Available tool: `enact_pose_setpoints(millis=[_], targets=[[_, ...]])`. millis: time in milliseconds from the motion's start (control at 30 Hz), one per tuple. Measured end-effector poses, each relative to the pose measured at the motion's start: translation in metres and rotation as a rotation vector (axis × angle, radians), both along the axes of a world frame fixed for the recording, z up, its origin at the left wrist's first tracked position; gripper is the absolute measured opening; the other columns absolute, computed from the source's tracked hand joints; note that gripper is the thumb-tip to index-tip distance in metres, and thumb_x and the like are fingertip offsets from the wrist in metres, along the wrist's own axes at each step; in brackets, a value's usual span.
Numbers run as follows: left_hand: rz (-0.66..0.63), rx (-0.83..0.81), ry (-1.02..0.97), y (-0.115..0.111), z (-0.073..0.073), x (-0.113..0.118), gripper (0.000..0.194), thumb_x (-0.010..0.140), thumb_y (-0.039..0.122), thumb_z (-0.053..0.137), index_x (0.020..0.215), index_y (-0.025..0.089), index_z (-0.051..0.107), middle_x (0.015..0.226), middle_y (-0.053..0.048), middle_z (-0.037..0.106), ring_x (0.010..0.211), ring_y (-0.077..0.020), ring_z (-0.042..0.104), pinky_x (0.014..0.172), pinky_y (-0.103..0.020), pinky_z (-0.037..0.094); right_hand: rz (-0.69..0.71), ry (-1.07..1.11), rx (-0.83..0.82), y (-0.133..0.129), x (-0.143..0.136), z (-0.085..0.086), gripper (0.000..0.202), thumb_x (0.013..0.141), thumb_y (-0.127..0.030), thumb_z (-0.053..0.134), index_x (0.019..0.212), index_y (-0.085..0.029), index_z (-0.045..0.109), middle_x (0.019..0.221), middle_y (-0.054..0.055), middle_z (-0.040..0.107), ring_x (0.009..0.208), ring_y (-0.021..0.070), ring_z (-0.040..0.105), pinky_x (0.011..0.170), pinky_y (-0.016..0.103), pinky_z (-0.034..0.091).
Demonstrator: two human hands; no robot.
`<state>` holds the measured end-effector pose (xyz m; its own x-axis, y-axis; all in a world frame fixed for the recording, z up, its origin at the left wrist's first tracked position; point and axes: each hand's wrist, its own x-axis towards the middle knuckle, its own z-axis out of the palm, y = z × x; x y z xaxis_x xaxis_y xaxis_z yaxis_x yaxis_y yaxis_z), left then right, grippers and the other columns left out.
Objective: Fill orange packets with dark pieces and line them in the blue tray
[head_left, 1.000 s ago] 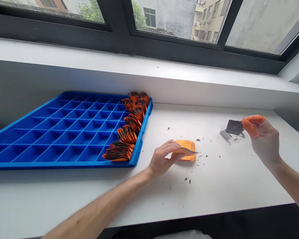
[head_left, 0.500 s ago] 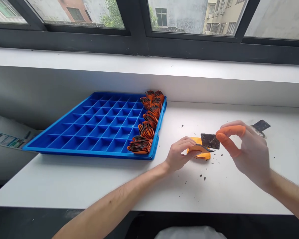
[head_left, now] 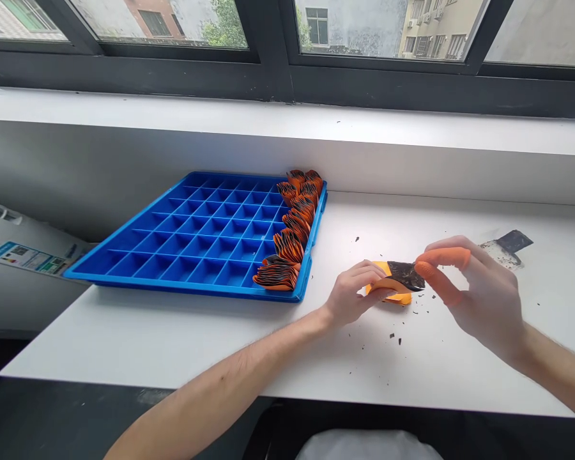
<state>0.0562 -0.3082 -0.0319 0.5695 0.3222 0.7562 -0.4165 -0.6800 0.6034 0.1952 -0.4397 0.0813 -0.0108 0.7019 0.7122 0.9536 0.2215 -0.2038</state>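
Likely a small workroom by a window (head_left: 275,67)
On the table (head_left: 163,338): dark crumbs (head_left: 399,341) and a gridded tray (head_left: 182,285) partly filled with orange-black pieces (head_left: 288,246); above the table, finger cots (head_left: 444,257) on the right hand (head_left: 489,297); behind it, a sill (head_left: 220,115).

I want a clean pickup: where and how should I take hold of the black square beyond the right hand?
Probably pinch the black square by its right edge, coming from the right and above. That edge juts away from the clear plastic along its left side and from the right hand. It looks thin and flat, so a pinch should suit.
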Motion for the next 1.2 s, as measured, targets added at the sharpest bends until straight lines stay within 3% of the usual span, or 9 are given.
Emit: enact_pose_setpoints(millis=[300,700,1200], targets=[[0.010,0.009,-0.002,-0.002,0.003,-0.001,0.005,0.094,0.020,0.067,0.090,0.016,0.069,0.081,-0.005,0.074,0.077,-0.0157,0.065,0.072,-0.031,0.059,-0.068,0.021,0.031,0.003,-0.005,-0.007,0.009,0.104,-0.023,0.057,0.095,-0.025,0.057,0.087,-0.001,0.064,0.069,0.0137,0.061,0.054,0.030,0.042],[0.019,-0.039,0.059,0.000,-0.005,-0.001,0.010,0.092,0.019,0.069,0.101,0.016,0.071,0.089,-0.007,0.075,0.083,-0.0174,0.067,0.075,-0.033,0.058,0.029,0.003,0.103,0.005,-0.007,-0.011,0.010,0.101,-0.012,0.061,0.098,-0.021,0.059,0.087,0.000,0.063,0.071,0.0119,0.060,0.056,0.026,0.045],[0.001,-0.032,-0.035,-0.001,-0.003,0.000,0.007,0.094,0.022,0.067,0.091,0.016,0.069,0.082,-0.006,0.073,0.080,-0.0163,0.065,0.074,-0.031,0.058,-0.014,0.083,0.155,0.008,-0.003,-0.016,0.014,0.098,-0.011,0.066,0.094,-0.022,0.059,0.085,-0.002,0.064,0.070,0.0119,0.059,0.059,0.027,0.044]])
